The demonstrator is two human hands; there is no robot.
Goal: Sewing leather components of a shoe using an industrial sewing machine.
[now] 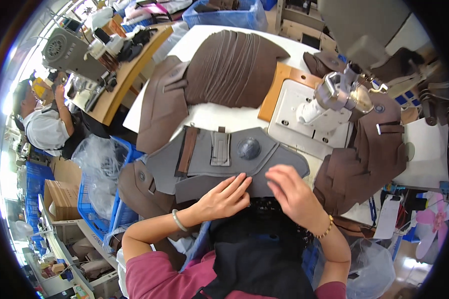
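Note:
A dark grey shaped panel (294, 158) lies across the front edge of the white table. It carries a round embossed patch (249, 148), a pale grey strap tab (220, 149) and a brown strip (186, 151). My left hand (225, 198) rests on the panel's near edge with fingers stretched out flat. Over the panel's right part, my right hand (293, 195) is held with bent fingers, thumb and fingertips apart, slightly blurred; I see nothing in it.
A sewing machine (329, 99) stands at the right behind the panel. A stack of brown panels (229, 70) sits at the back; more brown pieces (361, 159) lie right and left. A blue basket (87, 192) holding clear plastic stands at left. Farther left, another person (47, 127) works.

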